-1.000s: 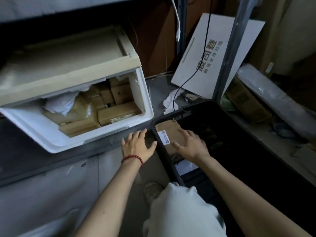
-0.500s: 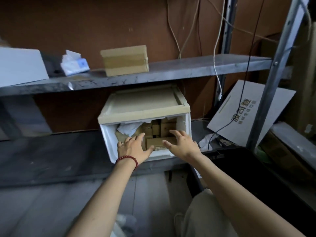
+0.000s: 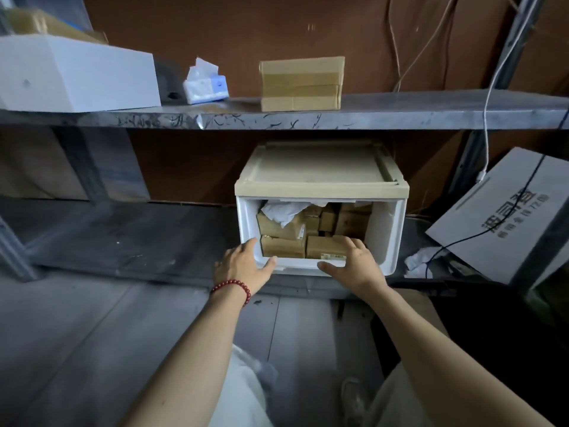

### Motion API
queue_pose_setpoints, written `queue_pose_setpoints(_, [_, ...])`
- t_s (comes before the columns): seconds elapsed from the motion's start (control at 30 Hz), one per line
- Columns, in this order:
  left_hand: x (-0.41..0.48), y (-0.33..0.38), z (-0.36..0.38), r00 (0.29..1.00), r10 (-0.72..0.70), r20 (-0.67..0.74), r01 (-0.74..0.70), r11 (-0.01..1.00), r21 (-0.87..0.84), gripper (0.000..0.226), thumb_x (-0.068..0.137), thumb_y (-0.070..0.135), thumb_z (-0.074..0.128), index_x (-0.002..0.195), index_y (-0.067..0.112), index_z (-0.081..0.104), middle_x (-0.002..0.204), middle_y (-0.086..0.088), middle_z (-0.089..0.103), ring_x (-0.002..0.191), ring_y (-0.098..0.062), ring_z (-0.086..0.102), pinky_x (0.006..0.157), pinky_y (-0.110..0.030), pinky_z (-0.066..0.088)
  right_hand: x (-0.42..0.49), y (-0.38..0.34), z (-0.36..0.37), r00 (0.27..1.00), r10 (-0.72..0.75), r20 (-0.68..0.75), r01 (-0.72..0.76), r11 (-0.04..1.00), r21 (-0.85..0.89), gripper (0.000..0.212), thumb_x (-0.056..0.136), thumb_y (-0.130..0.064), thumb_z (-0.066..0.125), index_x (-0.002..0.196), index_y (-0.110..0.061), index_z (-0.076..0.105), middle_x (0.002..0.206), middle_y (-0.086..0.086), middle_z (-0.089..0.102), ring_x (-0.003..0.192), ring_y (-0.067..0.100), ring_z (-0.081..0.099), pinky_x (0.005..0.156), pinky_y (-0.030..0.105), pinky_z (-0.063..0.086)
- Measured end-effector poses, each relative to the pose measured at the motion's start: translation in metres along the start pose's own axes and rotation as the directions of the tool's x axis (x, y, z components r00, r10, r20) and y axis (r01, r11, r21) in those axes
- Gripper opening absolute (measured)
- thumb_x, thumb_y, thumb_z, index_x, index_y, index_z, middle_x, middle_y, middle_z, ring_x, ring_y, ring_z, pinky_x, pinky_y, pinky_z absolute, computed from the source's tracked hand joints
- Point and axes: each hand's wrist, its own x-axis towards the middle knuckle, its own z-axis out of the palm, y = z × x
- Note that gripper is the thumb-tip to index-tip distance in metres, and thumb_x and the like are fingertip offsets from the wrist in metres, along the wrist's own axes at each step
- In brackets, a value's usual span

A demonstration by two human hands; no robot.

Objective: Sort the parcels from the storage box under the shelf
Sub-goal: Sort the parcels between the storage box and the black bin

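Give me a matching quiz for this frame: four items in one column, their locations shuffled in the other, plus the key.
Items
1. tissue pack
2. storage box
3. bead bracelet
4. printed white board

Places
A. round the wrist of the left hand
B. leaning at the far right, a black cable across it
C. on the upper shelf, between the white box and the taped carton
D. under that shelf, front open, parcels inside

Pairs: 1-C, 2-D, 3-A, 4-B
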Motion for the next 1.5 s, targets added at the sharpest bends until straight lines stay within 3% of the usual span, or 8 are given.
queue_pose_setpoints(0.13, [0.016,-0.001,0.015,0.997,0.051,0.064,-0.058,0.991,0.119,0.067,0.089,0.059,0.043,0.147,0.03,0.024,0.148,0.005,0.038,0.134,-0.022,0.034,0.104,-0.044,0.035,0.021,-0.004,0.01,0.999,-0.031,-0.037,0.031,0.999,0.024,0.071,0.087,-0.046,0.064,0.146,-0.023,0.033,0.146,0.002,0.036,0.133,0.022,0.037,0.101,0.038,0.042])
queue_pose_setpoints(0.27, [0.038,0.005,0.03,0.997,0.038,0.071,-0.042,0.997,0.061,0.067,0.09,0.057,0.045,0.148,0.031,0.021,0.15,0.007,0.035,0.136,-0.021,0.031,0.105,-0.044,0.034,0.049,-0.002,0.02,0.999,-0.033,-0.034,0.033,0.999,-0.02,0.07,0.089,-0.049,0.059,0.147,-0.021,0.031,0.148,0.001,0.034,0.133,0.022,0.036,0.1,0.036,0.042])
queue_pose_setpoints(0.43, [0.061,0.014,0.046,0.993,0.087,0.08,-0.096,0.99,0.106,0.067,0.092,0.054,0.045,0.148,0.028,0.019,0.153,0.007,0.028,0.137,-0.02,0.03,0.105,-0.043,0.035,0.067,0.01,0.031,1.0,0.012,0.023,-0.012,1.0,-0.023,0.066,0.089,-0.051,0.057,0.145,-0.025,0.033,0.146,0.002,0.036,0.133,0.022,0.037,0.101,0.038,0.042])
queue_pose_setpoints(1.0, [0.175,0.032,0.085,0.988,0.141,0.062,-0.143,0.989,0.037,0.07,0.092,0.05,0.048,0.149,0.023,0.018,0.156,0.0,0.019,0.139,-0.023,0.027,0.104,-0.043,0.038,0.151,0.052,0.029,0.993,0.12,-0.016,-0.118,0.988,0.1,0.074,0.088,-0.055,0.057,0.148,-0.022,0.028,0.15,0.003,0.029,0.135,0.024,0.035,0.106,0.039,0.037])
queue_pose_setpoints(1.2, [0.202,0.024,0.105,0.993,0.116,0.022,-0.116,0.993,0.005,0.073,0.091,0.049,0.05,0.15,0.024,0.015,0.159,-0.002,0.01,0.145,-0.024,0.011,0.11,-0.041,0.031,0.18,0.046,0.058,0.983,0.17,0.063,-0.176,0.979,0.107,0.075,0.088,-0.057,0.054,0.147,-0.018,0.029,0.15,0.008,0.028,0.135,0.029,0.035,0.107,0.042,0.036])
queue_pose_setpoints(1.37, [0.212,0.021,0.115,0.993,0.095,0.063,-0.096,0.995,0.006,0.076,0.091,0.051,0.049,0.151,0.026,0.01,0.159,-0.003,0.01,0.146,-0.027,0.008,0.113,-0.044,0.025,0.201,0.027,0.088,0.981,0.178,0.082,-0.192,0.957,0.217,0.074,0.088,-0.056,0.056,0.145,-0.015,0.034,0.149,0.013,0.029,0.132,0.032,0.04,0.109,0.039,0.035])
queue_pose_setpoints(1.5, [0.22,0.019,0.117,0.996,0.092,-0.02,-0.092,0.996,0.009,0.072,0.089,0.053,0.05,0.147,0.024,0.021,0.153,-0.008,0.024,0.142,-0.03,0.02,0.112,-0.042,0.027,0.216,0.009,0.107,0.988,0.153,0.017,-0.148,0.918,0.368,0.066,0.089,-0.051,0.057,0.143,-0.016,0.041,0.146,0.012,0.036,0.135,0.025,0.036,0.104,0.029,0.033])
